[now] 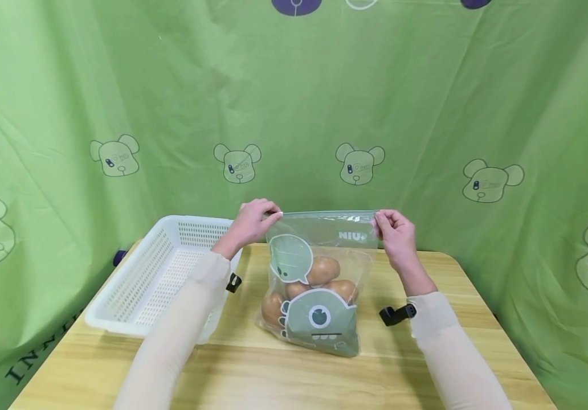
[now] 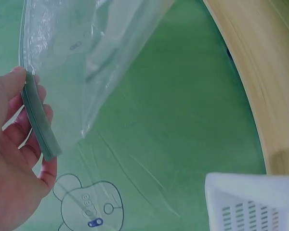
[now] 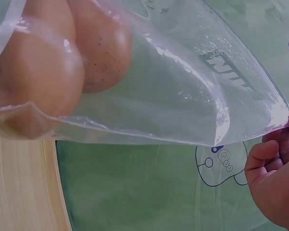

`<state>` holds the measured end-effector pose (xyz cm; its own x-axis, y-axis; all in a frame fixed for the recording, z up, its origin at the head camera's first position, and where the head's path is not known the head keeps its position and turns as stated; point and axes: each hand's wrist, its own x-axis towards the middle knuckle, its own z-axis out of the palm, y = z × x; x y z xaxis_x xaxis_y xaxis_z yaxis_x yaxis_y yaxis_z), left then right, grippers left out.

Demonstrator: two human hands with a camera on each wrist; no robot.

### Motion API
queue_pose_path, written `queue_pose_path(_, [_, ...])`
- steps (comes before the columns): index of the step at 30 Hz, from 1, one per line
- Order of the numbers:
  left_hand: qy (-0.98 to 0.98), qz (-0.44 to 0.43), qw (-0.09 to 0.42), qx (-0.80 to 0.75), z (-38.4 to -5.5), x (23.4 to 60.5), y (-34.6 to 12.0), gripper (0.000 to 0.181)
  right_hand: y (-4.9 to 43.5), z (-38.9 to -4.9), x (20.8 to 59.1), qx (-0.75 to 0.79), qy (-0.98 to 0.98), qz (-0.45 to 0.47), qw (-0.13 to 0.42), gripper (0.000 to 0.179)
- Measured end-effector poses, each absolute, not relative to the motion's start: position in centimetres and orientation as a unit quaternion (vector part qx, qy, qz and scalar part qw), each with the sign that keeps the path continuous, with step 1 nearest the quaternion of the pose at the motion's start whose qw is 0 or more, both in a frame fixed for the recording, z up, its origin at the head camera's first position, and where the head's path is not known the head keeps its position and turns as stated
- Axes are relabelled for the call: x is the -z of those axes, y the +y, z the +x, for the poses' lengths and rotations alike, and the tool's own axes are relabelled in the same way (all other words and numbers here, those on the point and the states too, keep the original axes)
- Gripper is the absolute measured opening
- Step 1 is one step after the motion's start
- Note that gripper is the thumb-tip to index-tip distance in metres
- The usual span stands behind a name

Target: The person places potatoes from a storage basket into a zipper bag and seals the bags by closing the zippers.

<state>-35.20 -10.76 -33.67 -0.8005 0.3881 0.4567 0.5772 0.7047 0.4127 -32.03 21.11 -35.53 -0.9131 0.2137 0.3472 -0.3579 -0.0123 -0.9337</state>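
A clear zip bag (image 1: 325,236) with green cartoon prints is held upright, its top edge stretched between both hands. Inside its lower half lie several brown, potato-like ovals (image 1: 323,270); dark specks show on one oval (image 3: 103,53) in the right wrist view. My left hand (image 1: 253,221) pinches the bag's top left corner, and in the left wrist view the green zip strip (image 2: 38,120) runs between thumb and fingers. At the top right corner my right hand (image 1: 397,236) pinches the bag's edge. Whether the bag's bottom bears on the table is hard to tell.
A white perforated basket (image 1: 119,273) stands on the left of the wooden table (image 1: 243,381), partly behind the left forearm. Green cloth (image 1: 294,102) with bear prints hangs behind and on both sides. Black wrist mounts (image 1: 397,314) stick out from the sleeves.
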Motion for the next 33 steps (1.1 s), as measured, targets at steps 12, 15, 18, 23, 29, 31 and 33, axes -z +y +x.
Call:
queue_pose_path(12, [-0.895,-0.247,0.134,0.346,-35.3,34.2,-12.9,0.021,21.7,-32.4,36.1,-0.717,-0.666,0.049,0.200,0.006])
queue_pose_path(15, [-0.890,-0.235,0.131,0.368,-35.3,34.4,-13.4,0.021,21.8,-32.5,36.2,-0.720,-0.663,0.050,0.198,0.006])
queue_pose_path(18, [-0.887,-0.217,0.130,0.386,-35.3,34.6,-13.8,0.021,21.9,-32.7,36.3,-0.718,-0.665,0.050,0.198,0.007])
queue_pose_path(23, [-0.885,-0.187,0.127,0.407,-35.4,34.7,-13.6,0.021,22.2,-33.0,36.3,-0.718,-0.669,0.040,0.189,0.007])
queue_pose_path(29, [-0.857,-0.142,0.139,0.476,-36.1,35.3,-12.1,0.017,22.4,-33.9,36.1,-0.713,-0.676,0.040,0.181,0.010])
queue_pose_path(31, [-0.845,-0.123,0.142,0.500,-36.5,35.7,-11.6,0.016,22.3,-34.3,36.2,-0.710,-0.679,0.038,0.180,0.009])
queue_pose_path(33, [-0.833,-0.105,0.143,0.524,-37.0,36.2,-11.2,0.016,22.4,-34.6,36.3,-0.707,-0.685,0.030,0.174,0.008])
